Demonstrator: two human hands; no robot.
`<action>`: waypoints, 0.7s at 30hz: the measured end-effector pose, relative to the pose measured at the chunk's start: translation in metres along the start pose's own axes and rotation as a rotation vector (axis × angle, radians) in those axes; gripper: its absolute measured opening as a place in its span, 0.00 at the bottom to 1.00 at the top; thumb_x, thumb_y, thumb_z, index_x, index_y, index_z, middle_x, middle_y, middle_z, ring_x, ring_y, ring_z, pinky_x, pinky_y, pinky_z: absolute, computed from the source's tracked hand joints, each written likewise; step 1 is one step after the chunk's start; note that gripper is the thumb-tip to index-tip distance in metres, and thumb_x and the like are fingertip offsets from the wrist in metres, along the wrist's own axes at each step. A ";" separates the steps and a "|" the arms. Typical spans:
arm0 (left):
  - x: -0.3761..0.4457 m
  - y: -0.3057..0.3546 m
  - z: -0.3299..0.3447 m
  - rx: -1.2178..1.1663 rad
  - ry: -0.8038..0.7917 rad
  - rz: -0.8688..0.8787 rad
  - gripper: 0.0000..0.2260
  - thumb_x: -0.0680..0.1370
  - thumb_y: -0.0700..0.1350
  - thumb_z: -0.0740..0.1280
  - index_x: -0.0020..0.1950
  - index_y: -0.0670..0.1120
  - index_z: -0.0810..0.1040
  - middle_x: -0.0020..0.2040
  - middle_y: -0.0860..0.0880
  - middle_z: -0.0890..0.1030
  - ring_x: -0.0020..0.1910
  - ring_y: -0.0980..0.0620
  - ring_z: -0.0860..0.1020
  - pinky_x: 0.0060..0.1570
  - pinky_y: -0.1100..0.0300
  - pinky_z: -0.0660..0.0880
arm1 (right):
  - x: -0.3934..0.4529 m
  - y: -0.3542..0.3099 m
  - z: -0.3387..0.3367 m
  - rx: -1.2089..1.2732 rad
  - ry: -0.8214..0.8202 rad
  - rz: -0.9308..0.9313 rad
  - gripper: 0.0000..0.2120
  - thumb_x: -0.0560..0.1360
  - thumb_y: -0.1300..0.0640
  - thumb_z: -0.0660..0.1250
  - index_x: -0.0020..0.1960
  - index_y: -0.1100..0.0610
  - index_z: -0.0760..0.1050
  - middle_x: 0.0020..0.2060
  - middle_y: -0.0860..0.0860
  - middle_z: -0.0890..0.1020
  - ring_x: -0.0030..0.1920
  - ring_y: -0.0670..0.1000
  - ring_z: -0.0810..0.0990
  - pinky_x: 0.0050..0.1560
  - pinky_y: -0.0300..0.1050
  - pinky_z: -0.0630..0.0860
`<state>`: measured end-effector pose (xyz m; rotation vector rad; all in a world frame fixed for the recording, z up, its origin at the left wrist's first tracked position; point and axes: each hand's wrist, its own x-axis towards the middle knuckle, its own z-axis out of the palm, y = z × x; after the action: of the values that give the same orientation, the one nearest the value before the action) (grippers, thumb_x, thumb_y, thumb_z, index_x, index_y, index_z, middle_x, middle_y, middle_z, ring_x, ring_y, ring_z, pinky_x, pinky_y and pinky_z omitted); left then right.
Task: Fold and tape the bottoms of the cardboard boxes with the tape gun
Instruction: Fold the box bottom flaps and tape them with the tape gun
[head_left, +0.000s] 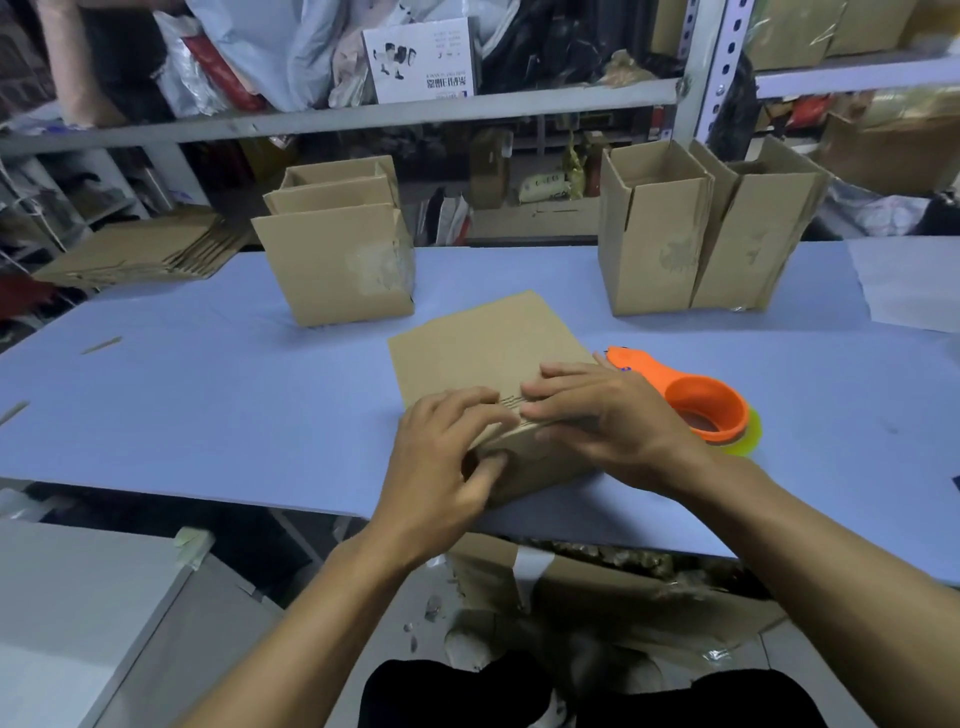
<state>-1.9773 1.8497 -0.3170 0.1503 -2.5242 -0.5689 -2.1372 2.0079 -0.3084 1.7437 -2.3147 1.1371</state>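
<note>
A cardboard box (488, 348) lies on its side on the blue table (208, 405), its bottom end turned toward me. My left hand (447, 462) curls over that near end, fingers on the top edge and thumb hooked on the flap. Flat on the top panel and its near flap rests my right hand (597, 410), fingers straight and pressing down. The orange tape gun (691, 400) lies on the table just right of the box, behind my right hand, with a yellow-green part under it.
Folded-up boxes stand behind: one nested pair (337, 260) at the back centre, two tall ones (701, 234) at the back right. A stack of flat boxes (145, 249) lies at the far left. Metal shelving (363, 117) runs behind the table. A torn carton (597, 587) sits below the table edge.
</note>
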 end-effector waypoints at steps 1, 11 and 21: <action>0.000 -0.001 0.002 0.047 0.014 0.022 0.14 0.74 0.48 0.67 0.59 0.55 0.78 0.64 0.57 0.76 0.63 0.52 0.72 0.61 0.54 0.67 | 0.002 0.001 -0.003 -0.031 -0.037 -0.009 0.14 0.71 0.50 0.71 0.56 0.48 0.84 0.59 0.47 0.83 0.67 0.54 0.76 0.66 0.71 0.66; 0.018 0.048 0.033 0.587 0.078 0.078 0.12 0.75 0.52 0.66 0.56 0.52 0.78 0.50 0.50 0.79 0.44 0.43 0.74 0.38 0.52 0.66 | -0.048 0.010 -0.047 -0.651 -0.037 0.659 0.23 0.75 0.40 0.64 0.63 0.53 0.69 0.52 0.55 0.78 0.52 0.61 0.77 0.39 0.49 0.70; 0.038 0.070 0.021 0.635 -0.054 -0.043 0.14 0.67 0.55 0.72 0.48 0.51 0.77 0.43 0.49 0.73 0.43 0.44 0.72 0.38 0.54 0.61 | -0.059 0.013 -0.069 -0.579 -0.093 0.747 0.16 0.69 0.61 0.62 0.56 0.59 0.66 0.42 0.57 0.79 0.41 0.61 0.75 0.42 0.52 0.76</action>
<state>-2.0199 1.9123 -0.2853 0.4226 -2.6737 0.2351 -2.1524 2.0967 -0.2902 0.7613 -3.0240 0.3058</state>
